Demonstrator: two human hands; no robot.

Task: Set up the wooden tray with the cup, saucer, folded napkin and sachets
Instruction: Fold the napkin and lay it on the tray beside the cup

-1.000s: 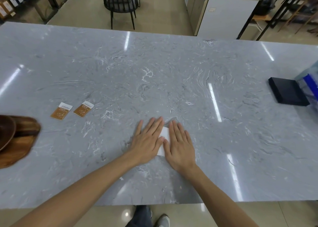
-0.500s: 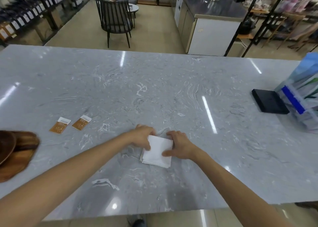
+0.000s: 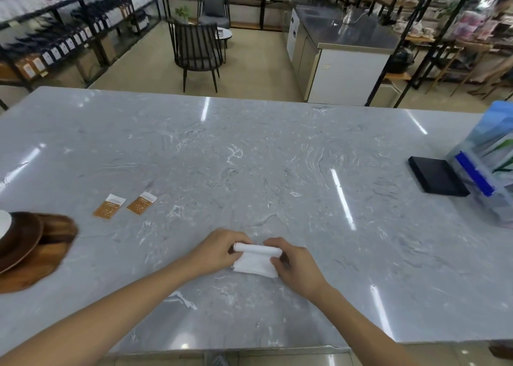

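Closest to the person, both bare forearms reach in over the near edge of the glossy grey marble-patterned table (image 3: 249, 157). The left hand (image 3: 219, 250) and the right hand (image 3: 295, 264) meet over a white paper napkin (image 3: 254, 264) that lies flat on the table at its near part while its far edge curls up into a roll. The left hand's curled fingers pinch the left end of that roll, and the right hand's fingers and thumb grip its right end, the two hands just apart with the napkin between them. Further out to the left, two small orange-and-white sachets (image 3: 109, 206) (image 3: 141, 203) lie flat side by side on the table, near each other but not touching. At the far left edge sits the dark wooden tray (image 3: 41, 257), cut off by the frame, carrying a round dark brown wooden saucer (image 3: 19, 240) with a sliver of something white on it, too little showing to tell what. Well off to the right lies a flat black rectangular box (image 3: 437, 175), just beside a clear plastic package with blue markings (image 3: 488, 165). Beyond the table stands a black slatted chair (image 3: 197, 51) on the beige floor.
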